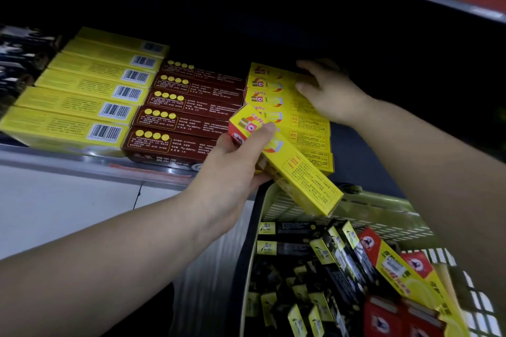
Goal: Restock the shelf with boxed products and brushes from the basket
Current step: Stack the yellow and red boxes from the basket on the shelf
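Risk: your left hand (232, 172) grips the long yellow cardboard box (298, 172) near one end, tilted above the pale green plastic basket (383, 213), so it may slip back in. Your right hand (331, 93), flat on the row of yellow boxes (273, 90) on the shelf, may push them askew.

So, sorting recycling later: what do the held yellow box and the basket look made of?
The yellow box looks like printed cardboard, slightly glossy: sharp folded edges, flat panels. The basket is seemingly moulded plastic, pale green, matt: slotted lattice wall.
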`<move>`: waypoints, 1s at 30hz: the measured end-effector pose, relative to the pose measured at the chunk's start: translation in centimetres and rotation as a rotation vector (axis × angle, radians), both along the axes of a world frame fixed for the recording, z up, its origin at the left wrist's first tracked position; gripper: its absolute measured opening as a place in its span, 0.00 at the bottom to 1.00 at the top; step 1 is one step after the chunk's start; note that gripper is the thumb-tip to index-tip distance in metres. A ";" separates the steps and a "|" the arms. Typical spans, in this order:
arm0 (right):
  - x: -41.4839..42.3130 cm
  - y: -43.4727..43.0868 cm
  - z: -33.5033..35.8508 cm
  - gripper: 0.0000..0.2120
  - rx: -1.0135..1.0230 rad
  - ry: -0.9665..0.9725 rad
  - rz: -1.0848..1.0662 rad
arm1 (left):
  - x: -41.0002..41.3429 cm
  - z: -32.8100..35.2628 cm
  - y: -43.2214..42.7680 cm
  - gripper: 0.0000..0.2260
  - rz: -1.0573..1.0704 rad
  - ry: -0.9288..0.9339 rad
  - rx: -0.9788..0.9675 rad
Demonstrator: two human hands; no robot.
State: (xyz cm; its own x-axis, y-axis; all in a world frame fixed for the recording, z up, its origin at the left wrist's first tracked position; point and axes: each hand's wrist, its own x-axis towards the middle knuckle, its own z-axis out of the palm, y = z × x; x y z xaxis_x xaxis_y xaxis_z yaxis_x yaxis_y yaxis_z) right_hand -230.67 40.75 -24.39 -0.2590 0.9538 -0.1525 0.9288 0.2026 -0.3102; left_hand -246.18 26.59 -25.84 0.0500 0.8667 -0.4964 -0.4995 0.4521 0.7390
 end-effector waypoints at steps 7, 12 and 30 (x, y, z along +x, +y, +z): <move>-0.4 -12.1 4.6 0.19 -0.178 0.380 0.158 | -0.4 0.7 -0.2 0.17 0.006 -0.152 0.181; 2.6 -11.6 4.0 0.20 0.021 0.273 0.014 | -2.6 0.1 0.1 0.23 -0.053 0.088 0.217; 3.1 -11.9 0.0 0.28 0.053 0.175 0.122 | -4.3 -3.1 1.5 0.29 -0.218 0.857 0.568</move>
State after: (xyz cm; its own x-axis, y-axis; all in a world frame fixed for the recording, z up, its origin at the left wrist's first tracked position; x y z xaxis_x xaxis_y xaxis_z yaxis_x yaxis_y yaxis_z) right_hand -227.61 28.86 -24.35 -0.3912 0.9192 -0.0457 0.8295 0.3307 -0.4502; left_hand -250.48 28.12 -28.99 0.0572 0.9977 0.0368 0.3417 -0.0542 0.9382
